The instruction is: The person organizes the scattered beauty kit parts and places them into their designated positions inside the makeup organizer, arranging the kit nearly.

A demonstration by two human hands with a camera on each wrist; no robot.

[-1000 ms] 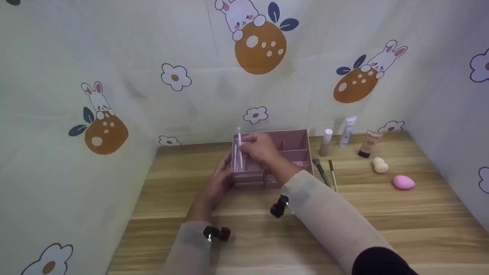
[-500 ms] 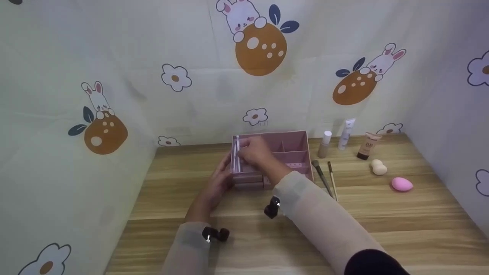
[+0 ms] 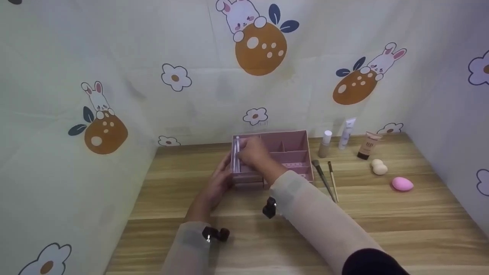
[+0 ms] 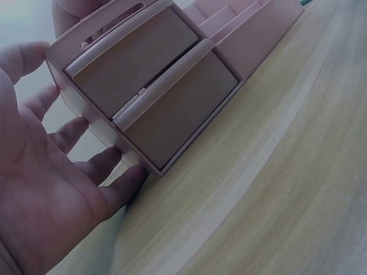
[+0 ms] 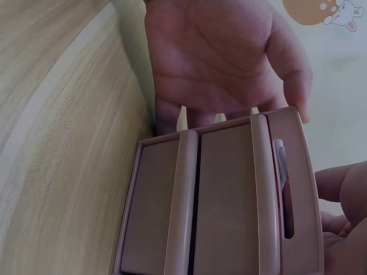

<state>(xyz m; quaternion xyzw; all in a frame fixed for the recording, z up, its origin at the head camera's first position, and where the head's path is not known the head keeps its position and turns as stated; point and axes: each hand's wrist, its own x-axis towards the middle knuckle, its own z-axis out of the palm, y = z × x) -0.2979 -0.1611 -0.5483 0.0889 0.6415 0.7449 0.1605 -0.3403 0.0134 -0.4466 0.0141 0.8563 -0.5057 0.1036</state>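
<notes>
Lower than a second ago, our white stick (image 3: 237, 147) sits in the pink organizer (image 3: 296, 140) on our wood-grained table (image 3: 172, 187); whether our right hand (image 3: 255, 152) pinches it, we cannot tell. Our left hand (image 4: 46, 166), fingers spread, presses the side. Rabbit-printed sheeting (image 3: 206, 107) surrounds us.

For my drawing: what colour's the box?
The box is pink with brownish drawer fronts, clearest in the left wrist view.

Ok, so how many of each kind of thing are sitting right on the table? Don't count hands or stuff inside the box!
Box: 1
Bottle: 1
Tubes: 2
Brushes: 2
Sponges: 2
Total: 8
</notes>
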